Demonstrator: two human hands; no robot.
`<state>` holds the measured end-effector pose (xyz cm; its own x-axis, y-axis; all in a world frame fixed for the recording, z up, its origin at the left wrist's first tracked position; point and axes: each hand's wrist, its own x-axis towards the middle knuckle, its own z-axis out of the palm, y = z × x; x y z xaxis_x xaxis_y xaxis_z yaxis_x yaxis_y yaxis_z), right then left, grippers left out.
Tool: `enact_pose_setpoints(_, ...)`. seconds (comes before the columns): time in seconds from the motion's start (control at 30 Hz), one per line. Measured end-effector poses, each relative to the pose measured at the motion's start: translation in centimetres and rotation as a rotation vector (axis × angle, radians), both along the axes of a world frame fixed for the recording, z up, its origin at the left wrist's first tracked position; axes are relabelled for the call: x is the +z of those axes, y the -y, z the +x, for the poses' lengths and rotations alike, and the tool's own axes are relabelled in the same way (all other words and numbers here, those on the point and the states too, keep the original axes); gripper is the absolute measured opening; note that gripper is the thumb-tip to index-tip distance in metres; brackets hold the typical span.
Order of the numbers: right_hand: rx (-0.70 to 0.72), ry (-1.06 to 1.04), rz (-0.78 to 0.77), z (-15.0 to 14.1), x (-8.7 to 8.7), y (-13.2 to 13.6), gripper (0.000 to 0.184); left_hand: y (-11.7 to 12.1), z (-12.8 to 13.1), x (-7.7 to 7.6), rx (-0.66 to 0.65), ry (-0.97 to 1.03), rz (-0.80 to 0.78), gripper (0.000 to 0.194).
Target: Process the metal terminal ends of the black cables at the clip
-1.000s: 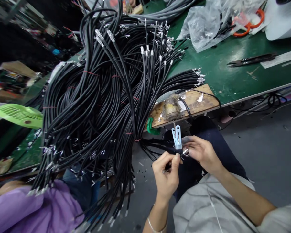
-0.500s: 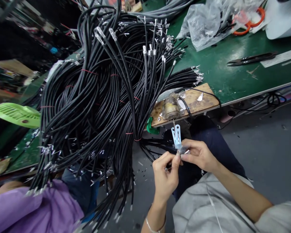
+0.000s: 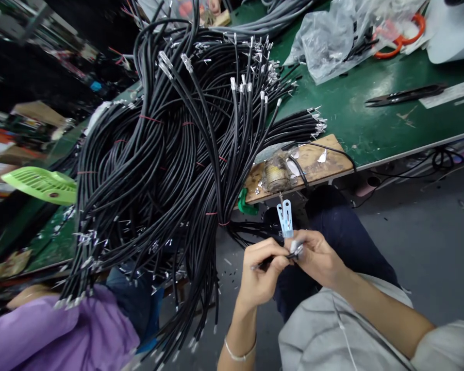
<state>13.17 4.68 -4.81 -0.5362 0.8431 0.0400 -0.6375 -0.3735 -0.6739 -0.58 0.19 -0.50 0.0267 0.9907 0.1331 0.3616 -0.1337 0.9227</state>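
- The left hand [image 3: 260,275] is curled nearly closed, thumb and forefinger pinched round a thin black cable [image 3: 268,262] that runs from its fingers across to the other hand; a pale bracelet [image 3: 237,355] sits on its wrist
- The right hand [image 3: 319,257] meets it fingertip to fingertip, its fingers closed on the silvery stripped end of that cable and on the lower end of a light blue clip [image 3: 285,218], which stands upright above the knuckles
- Both hands hang over the person's lap, dark trousers [image 3: 344,232] beneath them and a grey top [image 3: 332,330] nearer the camera
- Just above the clip a wooden board [image 3: 325,165] juts off the bench edge; a taped, wrapped lump [image 3: 275,174] sits on it and a green clamp [image 3: 247,203] grips its underside
- To the left a great heap of black cables [image 3: 158,170] with bare metal ends spills off the green bench [image 3: 355,113], tied here and there with red thread
- Further out on the bench lie black snips [image 3: 404,95], a crumpled clear plastic bag [image 3: 328,38] and orange-handled scissors [image 3: 404,33]
- At far left a lime green fan [image 3: 42,184]; below it another person's purple sleeve [image 3: 54,335]
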Motion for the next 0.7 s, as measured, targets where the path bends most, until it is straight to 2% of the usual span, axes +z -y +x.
enact_pose_setpoints(0.07,0.148,-0.051,-0.163,-0.1,-0.1,-0.2,0.029,-0.3,-0.2,0.1,-0.017,0.008,0.078,0.024)
enact_pose_setpoints(0.13,0.255,0.011,-0.212,0.0,-0.4,-1.0,0.029,-0.4,-0.2,0.2,-0.01,-0.014,0.127,0.017)
enact_pose_setpoints(0.17,0.266,0.046,-0.221,0.1,-0.6,-1.5,0.029,-0.4,-0.2,0.3,-0.006,-0.027,0.143,0.014)
enact_pose_setpoints(0.33,0.026,0.164,-0.197,0.5,-0.7,-5.0,0.032,0.1,-0.3,0.7,0.046,-0.087,0.22,0.004)
enact_pose_setpoints(0.5,0.09,0.211,-0.066,-0.6,0.7,-5.9,0.047,-0.1,-0.2,0.7,0.125,-0.101,0.282,0.005)
enact_pose_setpoints(0.7,0.109,-0.059,-0.216,-2.1,0.8,-4.7,0.038,-0.6,0.2,0.2,0.221,-0.091,0.286,0.005)
